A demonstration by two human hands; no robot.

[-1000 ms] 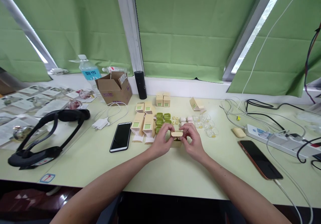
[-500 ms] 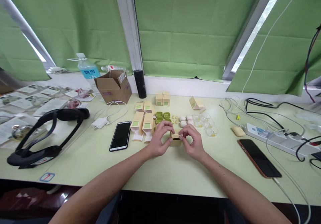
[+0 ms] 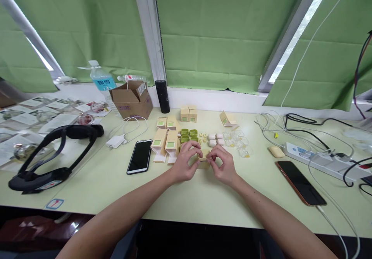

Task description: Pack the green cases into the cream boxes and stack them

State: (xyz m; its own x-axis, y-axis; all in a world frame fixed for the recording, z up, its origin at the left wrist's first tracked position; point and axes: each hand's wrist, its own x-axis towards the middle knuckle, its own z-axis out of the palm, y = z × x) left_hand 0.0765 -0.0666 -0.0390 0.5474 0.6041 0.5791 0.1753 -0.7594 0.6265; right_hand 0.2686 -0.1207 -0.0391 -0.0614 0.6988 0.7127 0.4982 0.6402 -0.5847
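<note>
A small tan cardboard box [image 3: 204,163] stands on the table between my two hands, its top flap folded nearly down. My left hand [image 3: 186,161] pinches the box's left edge with thumb and fingers. On the other side, my right hand [image 3: 221,163] grips the right end of the flap between thumb and index finger. Just beyond my hands sit several green square pots [image 3: 193,132], tiny yellowish pieces [image 3: 202,137] and several white rolls [image 3: 216,139]. Clear plastic cups [image 3: 238,138] lie to their right. Several open tan boxes [image 3: 172,142] are lined up left of my left hand.
Two closed boxes [image 3: 188,114] and a flattened one [image 3: 228,119] are at the back. A white phone [image 3: 139,157], black headset [image 3: 58,158], carton [image 3: 132,103] and black bottle [image 3: 162,96] are leftward. Rightward lie another phone [image 3: 300,182] and a power strip [image 3: 322,161] with tangled cables.
The raised flap of the small box has gone down flatter over the opening, pushed by the fingers. Both hands have stayed almost in the same place.
</note>
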